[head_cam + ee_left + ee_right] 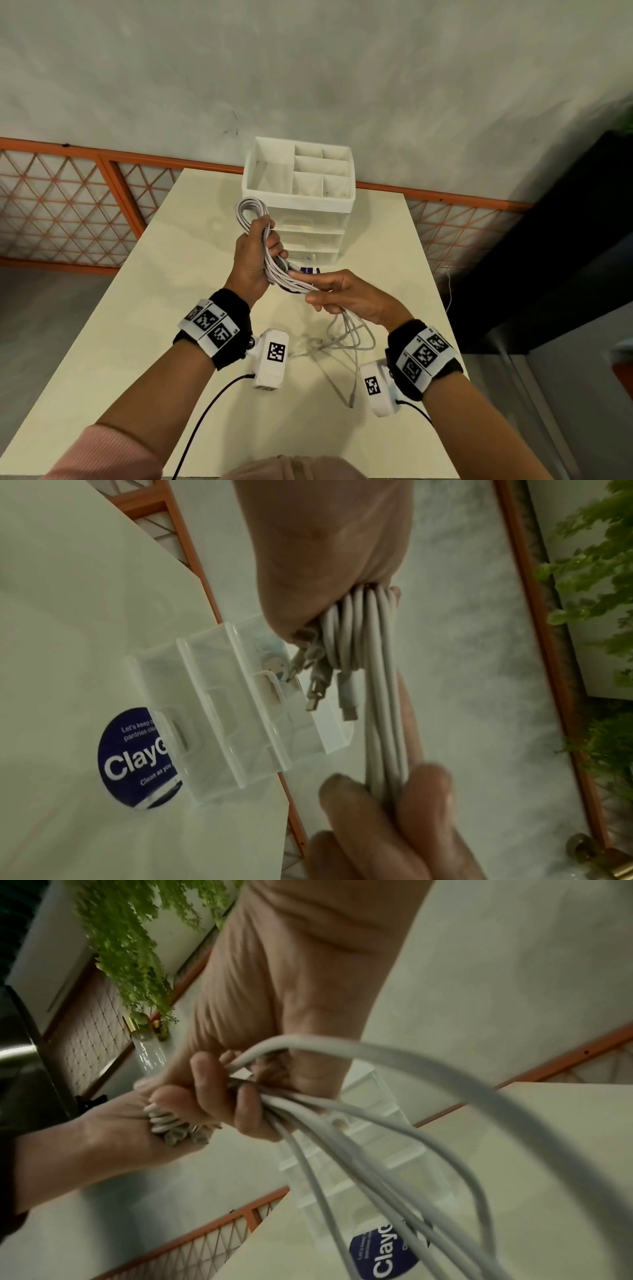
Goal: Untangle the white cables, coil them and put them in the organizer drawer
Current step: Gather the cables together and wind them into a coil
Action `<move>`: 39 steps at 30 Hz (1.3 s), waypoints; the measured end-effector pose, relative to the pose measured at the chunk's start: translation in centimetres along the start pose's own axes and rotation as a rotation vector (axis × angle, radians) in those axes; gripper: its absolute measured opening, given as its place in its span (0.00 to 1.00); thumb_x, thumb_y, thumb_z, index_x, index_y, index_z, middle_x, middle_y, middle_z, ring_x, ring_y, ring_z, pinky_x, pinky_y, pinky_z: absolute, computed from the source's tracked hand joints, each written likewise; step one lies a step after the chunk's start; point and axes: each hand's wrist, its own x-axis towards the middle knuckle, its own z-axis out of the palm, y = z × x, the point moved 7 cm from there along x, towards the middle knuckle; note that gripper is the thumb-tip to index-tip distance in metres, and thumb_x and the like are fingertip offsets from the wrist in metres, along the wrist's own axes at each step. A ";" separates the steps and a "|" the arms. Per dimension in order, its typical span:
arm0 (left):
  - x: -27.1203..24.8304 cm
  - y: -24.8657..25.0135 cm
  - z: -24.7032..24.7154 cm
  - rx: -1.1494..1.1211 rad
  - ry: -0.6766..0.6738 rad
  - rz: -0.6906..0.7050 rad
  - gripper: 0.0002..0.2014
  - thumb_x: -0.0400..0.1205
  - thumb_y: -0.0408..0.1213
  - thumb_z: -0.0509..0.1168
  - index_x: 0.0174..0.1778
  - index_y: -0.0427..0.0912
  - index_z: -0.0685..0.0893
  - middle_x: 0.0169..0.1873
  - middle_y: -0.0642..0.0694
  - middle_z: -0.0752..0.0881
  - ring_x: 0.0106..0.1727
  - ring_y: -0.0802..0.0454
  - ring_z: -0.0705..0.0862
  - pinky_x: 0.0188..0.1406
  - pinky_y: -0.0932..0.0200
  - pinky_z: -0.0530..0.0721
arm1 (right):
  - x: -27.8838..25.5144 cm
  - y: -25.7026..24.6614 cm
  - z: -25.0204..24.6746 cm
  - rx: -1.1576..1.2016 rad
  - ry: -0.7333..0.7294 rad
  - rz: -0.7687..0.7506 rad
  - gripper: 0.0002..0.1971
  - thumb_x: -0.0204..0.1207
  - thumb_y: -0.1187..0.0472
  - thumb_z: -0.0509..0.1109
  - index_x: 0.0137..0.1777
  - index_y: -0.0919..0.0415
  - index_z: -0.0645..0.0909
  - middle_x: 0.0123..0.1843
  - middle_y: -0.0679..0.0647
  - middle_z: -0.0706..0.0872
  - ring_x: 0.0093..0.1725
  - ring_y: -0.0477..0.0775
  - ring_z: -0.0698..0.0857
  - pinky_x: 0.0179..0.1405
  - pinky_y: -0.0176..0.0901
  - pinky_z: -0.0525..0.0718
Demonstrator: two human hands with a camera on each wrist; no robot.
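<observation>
- This is looking like a room in a home or small office, though the pictures are not settling which.
- A cream table [113, 342] is filling the lower middle of the head view, standing against a pale plastered wall [308, 68].
- An orange-framed lattice panel [61, 205] is running along the wall's base, at mid-left and mid-right.
- A white desktop organizer [301, 192] with open compartments and clear drawers is sitting at the table's far edge, centre frame.
- A trailing green plant [126, 939] is hanging at the upper left of the right wrist view, above a glass vase [149, 1053].
- Dark furniture [565, 240] is standing at the right edge of the head view.
</observation>
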 end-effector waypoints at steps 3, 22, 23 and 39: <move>-0.1 0.7 -0.2 0.133 -0.021 0.047 0.12 0.82 0.39 0.60 0.32 0.44 0.74 0.14 0.54 0.64 0.15 0.57 0.64 0.19 0.64 0.71 | 0.2 -0.6 -1.4 -0.038 0.100 0.011 0.16 0.76 0.69 0.70 0.63 0.60 0.82 0.27 0.46 0.84 0.24 0.39 0.75 0.24 0.31 0.67; -2.8 0.4 3.1 0.574 -0.276 0.029 0.16 0.86 0.44 0.59 0.39 0.37 0.83 0.24 0.47 0.88 0.22 0.51 0.86 0.17 0.66 0.78 | 1.8 -7.9 -1.7 -0.742 0.318 -0.107 0.31 0.59 0.63 0.83 0.49 0.55 0.61 0.35 0.54 0.80 0.35 0.57 0.83 0.35 0.53 0.82; -3.0 0.3 3.1 0.616 -0.287 0.024 0.18 0.86 0.45 0.59 0.37 0.37 0.82 0.21 0.45 0.86 0.19 0.51 0.85 0.15 0.66 0.77 | 1.8 -8.2 -1.6 -0.821 0.351 -0.113 0.33 0.57 0.60 0.84 0.49 0.55 0.61 0.35 0.54 0.80 0.35 0.58 0.82 0.34 0.55 0.81; -3.4 -1.1 1.9 1.063 -0.446 -0.004 0.13 0.86 0.40 0.59 0.36 0.41 0.77 0.21 0.45 0.80 0.18 0.52 0.75 0.18 0.63 0.77 | 0.6 -4.9 -3.6 -0.695 0.246 0.098 0.25 0.60 0.54 0.84 0.48 0.57 0.72 0.34 0.50 0.80 0.30 0.48 0.77 0.31 0.42 0.76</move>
